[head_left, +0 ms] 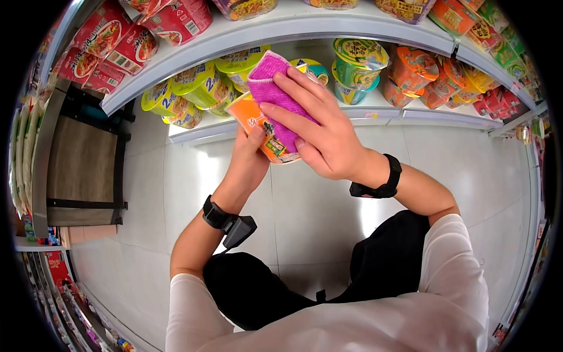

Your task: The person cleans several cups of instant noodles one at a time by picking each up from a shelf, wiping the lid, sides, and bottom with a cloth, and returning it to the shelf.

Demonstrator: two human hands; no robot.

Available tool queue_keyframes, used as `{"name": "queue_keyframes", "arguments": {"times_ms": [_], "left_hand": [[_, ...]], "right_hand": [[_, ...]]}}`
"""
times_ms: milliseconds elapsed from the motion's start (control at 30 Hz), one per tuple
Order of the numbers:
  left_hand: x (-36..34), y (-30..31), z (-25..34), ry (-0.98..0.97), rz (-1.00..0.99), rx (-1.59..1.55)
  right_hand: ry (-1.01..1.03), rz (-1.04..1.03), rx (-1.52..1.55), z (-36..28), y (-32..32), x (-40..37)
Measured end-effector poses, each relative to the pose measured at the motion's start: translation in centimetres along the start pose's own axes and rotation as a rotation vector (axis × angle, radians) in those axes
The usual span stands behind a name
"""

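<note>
My left hand [250,154] grips an orange noodle cup [251,117] from its left side, thumb on the printed wall. The cup is tilted in front of the lower shelf. A purple cloth [280,108] lies over the cup's right part. My right hand [325,126] presses the cloth against the cup, its fingers stretched across the fabric. The cup's far side and most of my left fingers are hidden.
The lower shelf [234,130] holds yellow, green and orange cups; the upper shelf [293,28] edge runs above, with red cups [120,44] at left. A brown panel [82,155] stands left. Tiled floor [314,217] lies below.
</note>
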State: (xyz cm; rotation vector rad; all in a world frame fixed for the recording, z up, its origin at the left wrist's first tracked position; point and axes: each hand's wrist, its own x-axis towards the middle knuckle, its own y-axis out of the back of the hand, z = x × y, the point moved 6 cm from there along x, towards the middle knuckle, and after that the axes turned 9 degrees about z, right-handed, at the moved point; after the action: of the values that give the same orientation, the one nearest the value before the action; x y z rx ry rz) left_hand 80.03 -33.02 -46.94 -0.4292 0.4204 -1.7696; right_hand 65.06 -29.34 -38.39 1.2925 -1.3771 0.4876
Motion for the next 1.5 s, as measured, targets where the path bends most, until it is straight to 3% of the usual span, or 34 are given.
{"name": "queue_keyframes", "arguments": {"times_ms": [100,133,200,267,333,467,500,533,567,600,700,800,867,967,1000,1067,1100,1233,1333,1400,1500], "left_hand": [[0.0,-0.1,-0.4,0.19,0.022,-0.024],[-0.1,0.0,-0.4,0.191,0.023,-0.024],[-0.1,-0.1,-0.8,0.284,0.044,-0.139],[0.0,0.0,-0.8,0.27,0.033,-0.156],[0.0,-0.2,-0.9,0.323,-0.033,-0.322],[0.0,-0.5,-1.1,0.358,-0.088,-0.297],[0.1,-0.5,-1.1,0.335,-0.086,-0.268],[0.6,-0.7,-0.9,0.325,-0.099,-0.264],[1.0,0.0,-0.6,0.284,0.0,-0.119],[1.0,0.7,-0.3,0.248,0.104,0.025],[0.5,0.5,-0.6,0.203,0.049,0.032],[0.1,0.1,-0.6,0.168,0.019,0.019],[-0.5,-0.7,-0.7,0.388,0.099,-0.016],[-0.4,-1.3,-0.2,0.424,0.057,-0.163],[-0.5,-1.7,0.0,0.451,0.023,-0.285],[-0.4,-1.8,0.2,0.454,0.006,-0.307],[-0.5,-2.1,0.4,0.457,-0.003,-0.338],[-0.8,-2.5,0.2,0.501,0.038,-0.382],[-0.9,-2.5,0.1,0.505,0.058,-0.343],[-1.2,-3.0,0.4,0.487,0.108,-0.316],[-1.2,-2.4,0.1,0.473,0.168,-0.301]], "right_hand": [[-0.126,0.034,0.06,1.1,0.1,-0.1],[-0.127,0.033,0.06,1.3,0.2,-0.3],[-0.332,0.121,0.234,3.0,0.7,-0.9],[-0.356,0.124,0.278,3.4,0.6,-1.3],[-0.749,0.173,0.604,4.6,-0.2,-2.5],[-0.837,0.297,0.818,4.9,-0.8,-2.9],[-0.834,0.297,0.818,5.0,-0.8,-3.0],[-0.688,0.307,0.611,5.1,0.0,-2.6],[-0.551,0.312,0.407,4.7,0.7,-2.2],[-0.553,0.311,0.406,4.5,0.8,-2.1],[-0.15,0.096,0.022,1.3,0.4,-0.5],[-0.073,-0.011,-0.019,-0.2,-0.7,-0.4],[-0.12,0.016,0.017,0.4,-0.6,-0.5],[-0.405,0.124,0.16,3.4,0.2,-1.5],[-0.406,0.122,0.163,3.6,0.3,-1.5],[-0.612,0.186,0.399,4.7,0.2,-2.3],[-0.829,0.089,0.428,4.8,0.2,-2.9],[-0.899,0.088,0.42,4.7,-0.6,-3.5],[-0.746,0.186,0.239,4.6,-0.4,-3.6],[-0.085,0.187,-0.116,1.1,-0.2,-2.1],[0.063,0.005,-0.307,-1.5,-1.9,-2.2]]}}
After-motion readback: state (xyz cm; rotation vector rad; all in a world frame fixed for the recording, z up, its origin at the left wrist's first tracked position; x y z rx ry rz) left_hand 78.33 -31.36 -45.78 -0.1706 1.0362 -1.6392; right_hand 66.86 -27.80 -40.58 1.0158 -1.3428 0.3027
